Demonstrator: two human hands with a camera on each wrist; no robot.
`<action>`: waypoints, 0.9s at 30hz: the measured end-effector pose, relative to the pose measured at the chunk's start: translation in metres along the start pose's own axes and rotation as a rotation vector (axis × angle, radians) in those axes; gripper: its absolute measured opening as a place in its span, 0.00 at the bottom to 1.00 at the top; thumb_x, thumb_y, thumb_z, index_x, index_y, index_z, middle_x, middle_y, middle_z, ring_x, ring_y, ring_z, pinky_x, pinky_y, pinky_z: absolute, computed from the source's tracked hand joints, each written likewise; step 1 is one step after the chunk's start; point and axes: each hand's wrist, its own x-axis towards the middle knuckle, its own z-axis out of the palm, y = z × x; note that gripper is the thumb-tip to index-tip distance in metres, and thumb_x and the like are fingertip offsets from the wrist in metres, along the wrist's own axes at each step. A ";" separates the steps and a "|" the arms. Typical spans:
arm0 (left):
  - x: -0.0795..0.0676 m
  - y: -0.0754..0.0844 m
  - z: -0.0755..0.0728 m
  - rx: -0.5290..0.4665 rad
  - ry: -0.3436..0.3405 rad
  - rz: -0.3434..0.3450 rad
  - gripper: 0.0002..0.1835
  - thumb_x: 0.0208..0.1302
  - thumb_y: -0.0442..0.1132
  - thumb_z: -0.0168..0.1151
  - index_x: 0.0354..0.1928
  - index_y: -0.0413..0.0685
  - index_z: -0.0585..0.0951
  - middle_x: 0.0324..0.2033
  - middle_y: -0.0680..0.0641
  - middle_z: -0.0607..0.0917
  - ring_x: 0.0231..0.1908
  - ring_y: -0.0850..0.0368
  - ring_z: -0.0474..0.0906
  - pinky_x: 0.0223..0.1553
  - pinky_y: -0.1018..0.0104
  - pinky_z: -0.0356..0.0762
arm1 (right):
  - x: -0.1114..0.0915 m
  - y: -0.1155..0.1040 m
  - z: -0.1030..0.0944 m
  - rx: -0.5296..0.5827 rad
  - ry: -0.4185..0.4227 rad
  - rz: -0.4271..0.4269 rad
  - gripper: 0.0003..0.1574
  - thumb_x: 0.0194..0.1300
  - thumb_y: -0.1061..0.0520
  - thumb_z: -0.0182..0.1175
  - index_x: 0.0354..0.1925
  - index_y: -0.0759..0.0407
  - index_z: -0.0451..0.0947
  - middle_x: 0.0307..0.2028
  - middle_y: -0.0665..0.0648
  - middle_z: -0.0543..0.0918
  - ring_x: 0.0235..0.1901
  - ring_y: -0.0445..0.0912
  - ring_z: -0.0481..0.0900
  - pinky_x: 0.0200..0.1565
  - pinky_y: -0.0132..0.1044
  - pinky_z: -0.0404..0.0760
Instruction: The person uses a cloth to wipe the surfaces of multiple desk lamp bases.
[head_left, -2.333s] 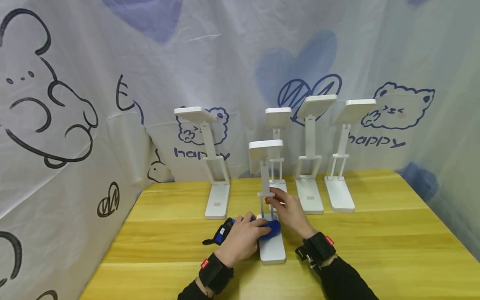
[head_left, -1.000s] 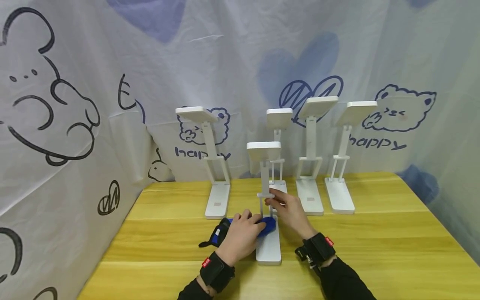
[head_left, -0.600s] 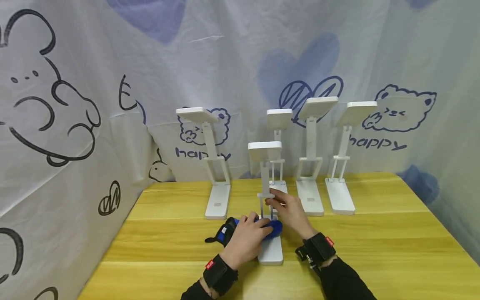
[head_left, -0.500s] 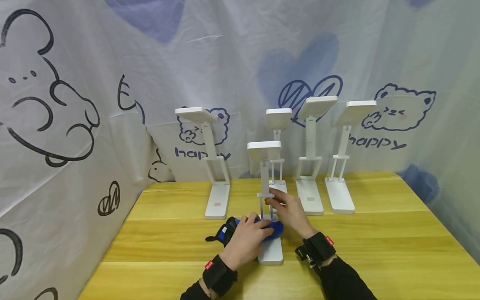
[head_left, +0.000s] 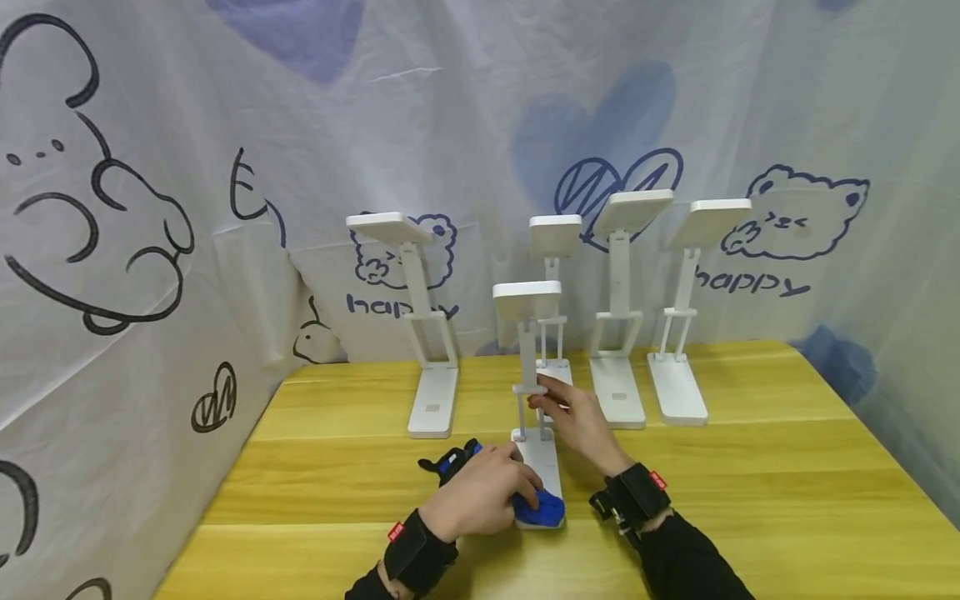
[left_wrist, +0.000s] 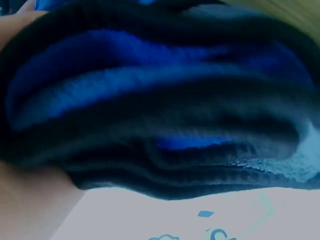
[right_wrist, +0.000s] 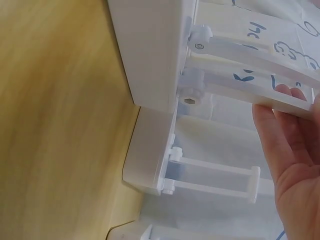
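In the head view, a white folding phone stand stands upright at the front of the group. My left hand holds a blue cloth with black edging against the front end of the stand's base. The cloth's rear end bunches up left of the hand. In the left wrist view the cloth fills most of the picture and hides the fingertips. My right hand pinches one leg of the same stand, below its hinge bar. In the right wrist view, thumb and fingers lie around that leg.
Several more white phone stands stand behind: one at left, one just behind the front stand, and two at right, being the nearer stand. They rest on a wooden table, with a printed curtain behind and at the sides.
My left hand has drawn the cloth from the rear of the base, by the legs, toward its front end. The right hand keeps its grip on the leg. The stand stays in place.
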 end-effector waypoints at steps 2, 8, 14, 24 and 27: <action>-0.003 -0.002 -0.004 -0.028 -0.014 -0.019 0.23 0.43 0.24 0.57 0.30 0.64 0.89 0.41 0.63 0.86 0.38 0.64 0.71 0.40 0.66 0.68 | 0.000 -0.011 -0.002 0.008 -0.009 -0.002 0.21 0.66 0.70 0.52 0.57 0.71 0.73 0.37 0.71 0.85 0.38 0.58 0.82 0.41 0.53 0.82; -0.006 -0.009 -0.007 -0.023 -0.048 -0.079 0.21 0.45 0.26 0.60 0.28 0.66 0.88 0.39 0.64 0.85 0.39 0.64 0.70 0.45 0.61 0.69 | -0.001 -0.011 -0.002 -0.002 0.016 -0.028 0.20 0.65 0.71 0.52 0.55 0.73 0.73 0.37 0.72 0.85 0.37 0.59 0.83 0.41 0.53 0.82; -0.006 -0.018 -0.004 0.093 -0.014 -0.118 0.23 0.45 0.25 0.60 0.35 0.64 0.88 0.43 0.60 0.85 0.42 0.60 0.69 0.44 0.58 0.70 | -0.001 -0.011 -0.001 -0.008 0.033 -0.041 0.20 0.64 0.73 0.52 0.54 0.74 0.74 0.35 0.72 0.85 0.36 0.59 0.83 0.39 0.55 0.82; 0.001 -0.023 0.011 0.284 0.177 -0.207 0.22 0.49 0.26 0.62 0.44 0.58 0.86 0.48 0.51 0.83 0.44 0.52 0.70 0.38 0.56 0.70 | -0.001 -0.014 -0.002 -0.013 0.016 -0.024 0.20 0.65 0.71 0.52 0.55 0.75 0.72 0.36 0.72 0.85 0.36 0.59 0.83 0.41 0.54 0.82; 0.005 -0.022 0.015 0.328 0.201 -0.234 0.20 0.50 0.28 0.63 0.43 0.59 0.87 0.48 0.50 0.83 0.44 0.51 0.70 0.38 0.55 0.72 | 0.000 -0.013 0.000 -0.019 0.024 -0.022 0.20 0.64 0.71 0.53 0.55 0.75 0.73 0.35 0.72 0.85 0.36 0.59 0.83 0.40 0.54 0.82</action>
